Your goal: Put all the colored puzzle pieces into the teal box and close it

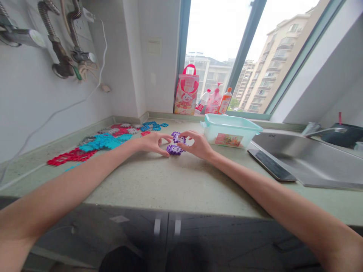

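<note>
Two small purple toothed plastic pieces with white middles lie close together on the counter between my hands, an upper piece [176, 136] and a lower piece [174, 150]. On their left, my left hand [154, 143] has its thumb against the lower piece and its index finger at the upper one. From the right, my right hand [198, 144] curves thumb and index finger onto the pieces, covering part of the upper one. Whether the two pieces are joined I cannot tell. Beyond my left forearm lie similar flat pieces in red [72, 156], light blue [104, 141] and darker blue [153, 126].
A pale turquoise plastic tub [232, 126] stands behind my right hand. A phone [270, 165] lies beside the steel sink [317, 162]. Bottles [214, 102] and a pink bag [187, 94] line the windowsill. A white cable [61, 109] hangs down the left wall.
</note>
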A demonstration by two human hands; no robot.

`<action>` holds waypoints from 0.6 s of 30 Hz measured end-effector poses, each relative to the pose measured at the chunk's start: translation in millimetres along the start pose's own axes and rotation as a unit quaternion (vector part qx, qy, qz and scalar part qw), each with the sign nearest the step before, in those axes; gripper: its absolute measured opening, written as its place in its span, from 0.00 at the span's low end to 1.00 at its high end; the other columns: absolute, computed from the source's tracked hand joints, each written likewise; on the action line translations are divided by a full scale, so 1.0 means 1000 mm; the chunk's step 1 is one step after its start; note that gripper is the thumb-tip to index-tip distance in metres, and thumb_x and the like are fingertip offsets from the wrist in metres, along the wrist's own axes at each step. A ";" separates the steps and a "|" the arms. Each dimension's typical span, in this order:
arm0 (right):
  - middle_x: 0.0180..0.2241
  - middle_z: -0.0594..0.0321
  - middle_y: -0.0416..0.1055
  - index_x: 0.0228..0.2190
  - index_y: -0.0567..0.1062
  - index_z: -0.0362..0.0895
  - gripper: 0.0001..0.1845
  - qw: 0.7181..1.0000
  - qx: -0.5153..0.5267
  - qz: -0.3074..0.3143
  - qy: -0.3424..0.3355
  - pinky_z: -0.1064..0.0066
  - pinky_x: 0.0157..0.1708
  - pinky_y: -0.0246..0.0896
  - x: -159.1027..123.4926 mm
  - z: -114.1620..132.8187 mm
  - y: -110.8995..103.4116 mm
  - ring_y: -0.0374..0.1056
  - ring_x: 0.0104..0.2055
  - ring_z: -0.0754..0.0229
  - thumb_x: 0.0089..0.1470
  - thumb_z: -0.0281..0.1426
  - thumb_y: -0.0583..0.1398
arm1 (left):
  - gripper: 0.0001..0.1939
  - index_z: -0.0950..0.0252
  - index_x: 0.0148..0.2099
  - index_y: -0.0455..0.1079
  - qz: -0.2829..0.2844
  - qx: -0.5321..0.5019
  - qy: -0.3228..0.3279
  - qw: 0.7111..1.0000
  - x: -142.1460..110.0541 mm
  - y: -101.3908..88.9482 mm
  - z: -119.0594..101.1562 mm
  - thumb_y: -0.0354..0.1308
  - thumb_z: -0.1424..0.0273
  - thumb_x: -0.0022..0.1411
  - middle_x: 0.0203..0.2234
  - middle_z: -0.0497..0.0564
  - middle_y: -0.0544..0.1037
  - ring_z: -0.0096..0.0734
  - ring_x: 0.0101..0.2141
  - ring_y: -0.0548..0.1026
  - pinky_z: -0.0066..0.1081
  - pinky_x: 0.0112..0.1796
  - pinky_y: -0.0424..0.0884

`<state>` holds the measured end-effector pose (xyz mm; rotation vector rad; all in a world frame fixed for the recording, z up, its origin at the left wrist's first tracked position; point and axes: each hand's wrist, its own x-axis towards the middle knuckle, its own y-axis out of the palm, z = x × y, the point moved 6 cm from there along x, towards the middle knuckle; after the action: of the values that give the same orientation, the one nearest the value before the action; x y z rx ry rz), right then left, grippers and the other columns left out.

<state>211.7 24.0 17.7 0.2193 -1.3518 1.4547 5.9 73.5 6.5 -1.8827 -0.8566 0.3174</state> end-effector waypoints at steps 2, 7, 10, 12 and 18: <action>0.43 0.59 0.84 0.45 0.83 0.49 0.12 1.000 -0.016 0.011 0.005 0.61 0.46 0.72 -0.001 0.001 0.006 0.78 0.45 0.53 0.60 0.39 0.71 | 0.48 0.62 0.67 0.75 0.004 0.028 -0.005 1.000 -0.001 -0.004 0.001 0.77 0.44 0.49 0.37 0.51 0.80 0.32 0.32 0.70 0.31 0.35 0.62; 0.43 0.59 0.84 0.44 0.84 0.50 0.08 0.994 -0.035 0.107 0.011 0.59 0.52 0.70 -0.004 0.000 0.024 0.79 0.47 0.51 0.62 0.36 0.70 | 0.43 0.57 0.65 0.77 0.018 0.063 0.004 0.998 -0.001 -0.004 0.002 0.75 0.43 0.51 0.33 0.48 0.76 0.34 0.32 0.69 0.31 0.35 0.60; 0.44 0.59 0.84 0.46 0.83 0.49 0.11 0.990 -0.020 0.140 0.008 0.61 0.51 0.69 -0.005 0.000 0.026 0.79 0.47 0.52 0.63 0.38 0.69 | 0.41 0.56 0.62 0.79 0.023 0.078 0.006 0.997 0.000 -0.002 0.003 0.74 0.41 0.52 0.33 0.48 0.74 0.34 0.31 0.67 0.31 0.34 0.58; 0.46 0.57 0.83 0.49 0.82 0.49 0.16 0.988 -0.019 0.154 0.002 0.61 0.50 0.69 -0.006 0.000 0.026 0.79 0.47 0.52 0.61 0.40 0.71 | 0.41 0.56 0.62 0.79 0.025 0.077 0.003 0.997 0.000 -0.002 0.003 0.74 0.41 0.52 0.34 0.48 0.74 0.35 0.32 0.68 0.31 0.34 0.58; 0.46 0.57 0.82 0.49 0.81 0.48 0.18 0.987 -0.035 0.157 0.001 0.60 0.50 0.70 -0.006 0.001 0.027 0.78 0.47 0.51 0.57 0.35 0.72 | 0.41 0.56 0.63 0.79 0.031 0.083 -0.003 0.996 -0.001 -0.003 0.003 0.73 0.41 0.52 0.34 0.49 0.74 0.36 0.33 0.69 0.32 0.34 0.58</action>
<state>193.1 25.6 -2.4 -0.0444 -1.4825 1.6610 2.5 76.0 7.2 -1.7568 -0.7536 0.4200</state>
